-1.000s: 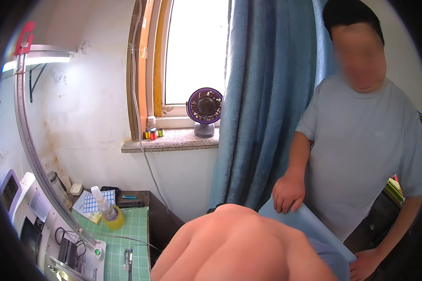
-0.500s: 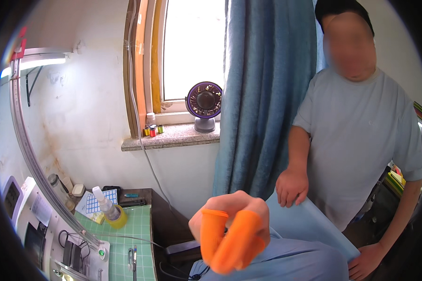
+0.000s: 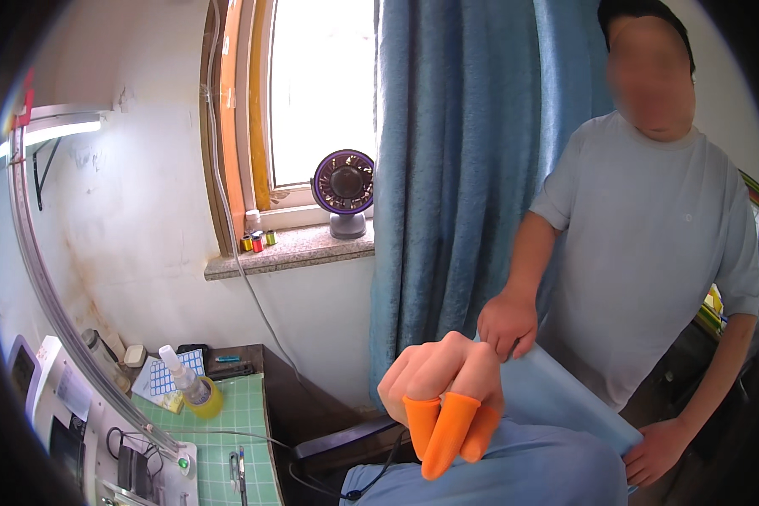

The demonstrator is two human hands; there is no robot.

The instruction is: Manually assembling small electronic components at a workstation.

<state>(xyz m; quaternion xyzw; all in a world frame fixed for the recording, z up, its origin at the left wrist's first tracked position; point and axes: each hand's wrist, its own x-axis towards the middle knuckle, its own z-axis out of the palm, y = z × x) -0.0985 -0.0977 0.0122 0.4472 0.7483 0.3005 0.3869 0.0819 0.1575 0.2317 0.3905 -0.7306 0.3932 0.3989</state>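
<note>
My right hand (image 3: 447, 371) is raised in front of my lap, its knuckles up and fingers curled down and together. Orange finger cots (image 3: 441, 434) cover some of its fingers; the others on the left side are bare. Whatever the fingers may pinch is hidden, and no forearm shows. Beneath the hand lies blue-grey fabric (image 3: 523, 468) over my lap. My left hand does not show. Just behind, a person's hand (image 3: 508, 325) rests on the upper end of a light blue panel or sheet (image 3: 565, 392), and their other hand (image 3: 656, 455) is at its lower end.
At left, a green cutting mat (image 3: 249, 401) bears a spray bottle (image 3: 185, 375) in a yellow holder and a slim knife-like tool (image 3: 241, 472). A fan (image 3: 344, 184) and small thread spools (image 3: 257, 242) stand on the windowsill. A blue curtain (image 3: 455, 169) hangs beside the standing person (image 3: 649, 244). Cables (image 3: 388, 464) run nearby.
The view has swung slightly, so the window and desk sit further left. My right hand has moved right and a little up, its fingers staying curled. The person keeps hold of the panel.
</note>
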